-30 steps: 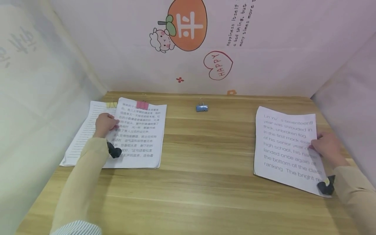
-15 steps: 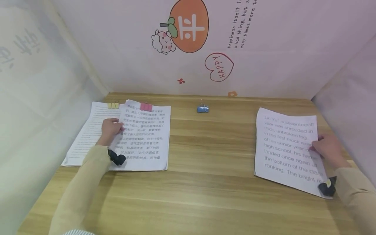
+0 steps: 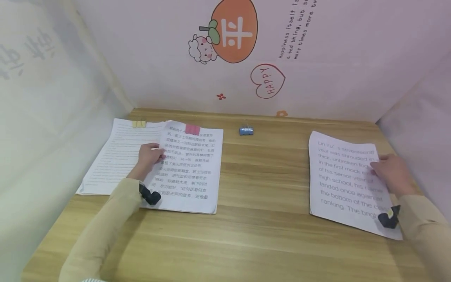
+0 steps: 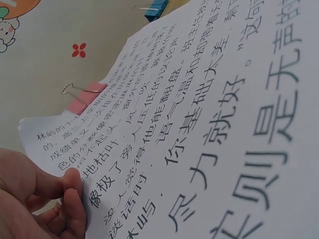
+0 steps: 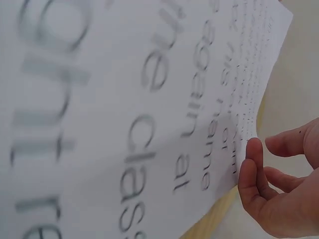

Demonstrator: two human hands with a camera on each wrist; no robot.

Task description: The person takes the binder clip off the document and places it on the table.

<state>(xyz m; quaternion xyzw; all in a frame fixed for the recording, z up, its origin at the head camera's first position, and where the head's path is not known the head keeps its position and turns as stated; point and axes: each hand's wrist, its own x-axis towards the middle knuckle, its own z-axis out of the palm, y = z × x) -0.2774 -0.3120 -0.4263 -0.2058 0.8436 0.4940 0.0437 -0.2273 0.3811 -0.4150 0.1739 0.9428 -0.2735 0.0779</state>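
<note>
In the head view, my left hand [image 3: 149, 156] is at the left edge of a paper stack [image 3: 190, 168] printed with Chinese characters. A pink binder clip [image 3: 192, 129] holds its top edge. The left wrist view shows my thumb and curled fingers [image 4: 75, 211] gripping that edge. My right hand [image 3: 392, 172] is at the right edge of another stack [image 3: 345, 184], printed with large English text. From the right wrist view, bent fingertips [image 5: 253, 149] are right at this stack's edge, while the thumb stands apart from them.
Partly beneath the Chinese stack lies a finely printed stack [image 3: 112, 156] with a yellow binder clip [image 3: 139, 123]. A blue binder clip [image 3: 246, 130] lies at the back of the wooden table [image 3: 246, 235]. Pale cloth walls [image 3: 158, 78] enclose the back and sides.
My left hand has moved right with the Chinese stack, uncovering more of the finely printed stack. My right hand has shifted slightly up along the English stack's edge, and its thumb is apart now.
</note>
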